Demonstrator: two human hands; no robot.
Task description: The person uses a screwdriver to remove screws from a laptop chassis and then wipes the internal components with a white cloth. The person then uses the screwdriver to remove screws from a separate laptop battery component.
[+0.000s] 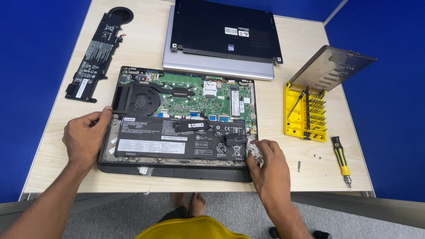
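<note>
An opened laptop lies bottom-up on the wooden table, its green circuit board, black fan and flat black battery exposed. My left hand rests on the laptop's left edge, thumb near the fan corner, holding nothing. My right hand is at the laptop's front right corner, fingers closed on a crumpled white wipe pressed against the chassis beside a small black speaker part.
A loose black battery pack lies at the far left. A black bottom cover rests on a silver laptop at the back. A yellow screwdriver bit case stands open on the right, with a screwdriver, a loose bit and tiny screws nearby.
</note>
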